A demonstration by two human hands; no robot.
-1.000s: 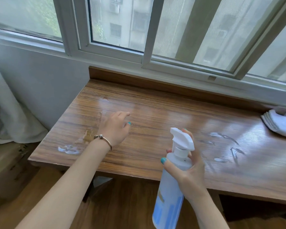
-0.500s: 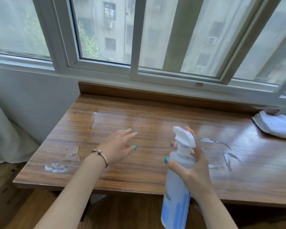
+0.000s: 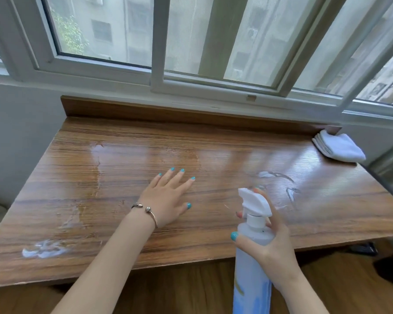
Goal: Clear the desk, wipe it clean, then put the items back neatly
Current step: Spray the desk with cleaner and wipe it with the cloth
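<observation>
Right hand (image 3: 273, 248) wrapped around the neck of a translucent white spray bottle with a white trigger head (image 3: 253, 243); thumb on the near side, fingers curled round the far side at the trigger. Bottle upright, held just at the tabletop's near edge toward the right, nozzle pointing left and away. Lower body of the bottle shows pale blue and yellow label print.

Left hand (image 3: 168, 198) flat, palm down, fingers straight and slightly spread, over the middle of the brown wood-grain desk (image 3: 213, 159); cannot tell whether the palm touches the surface. Thin metal bangle with beads (image 3: 145, 211) on that wrist.

Wet streaks and white foam patches (image 3: 41, 249) lie near the tabletop's near-left corner; a damp trail runs toward the far-left corner. More clear wet smears (image 3: 279, 180) sit right of centre, beyond the bottle.

Folded white cloth (image 3: 338, 147) rests at the far-right corner. White-framed sliding window (image 3: 157, 71) runs along behind the far edge.
</observation>
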